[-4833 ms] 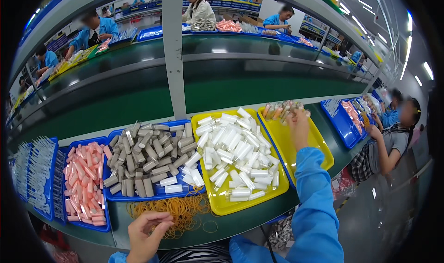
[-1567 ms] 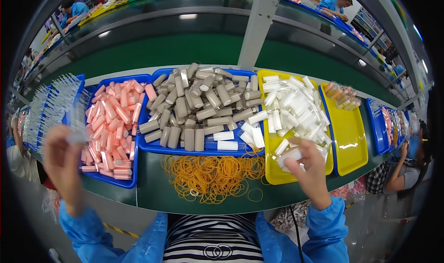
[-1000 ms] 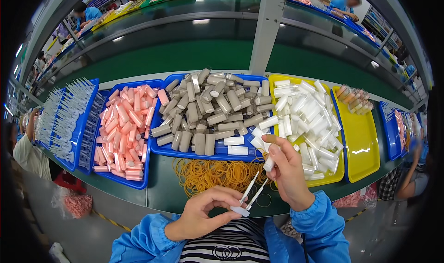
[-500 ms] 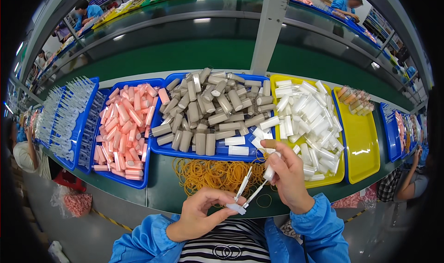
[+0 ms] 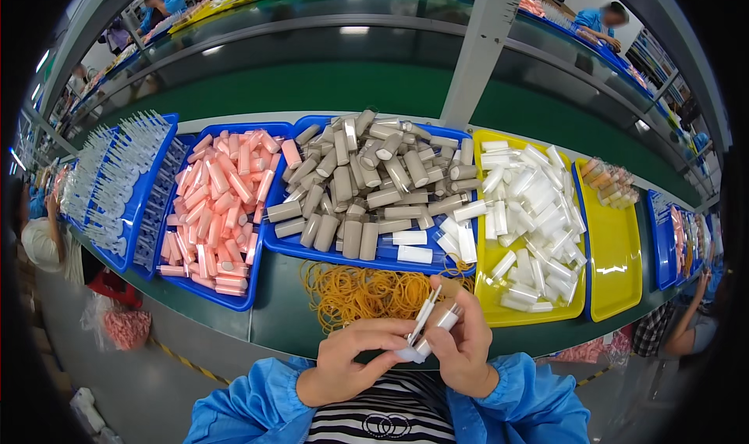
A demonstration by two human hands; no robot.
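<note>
Your left hand and right hand meet close to your chest, at the near edge of the green desk. Both are closed around a small bundle of slim white tubes, which tilts up and to the right between your fingers. Just beyond them lies a pile of orange rubber bands. Behind it sit a blue tray of grey tubes, a blue tray of pink tubes and a yellow tray of white tubes.

The green bench carries blue trays, yellow trays — and loose rubber bands.
</note>
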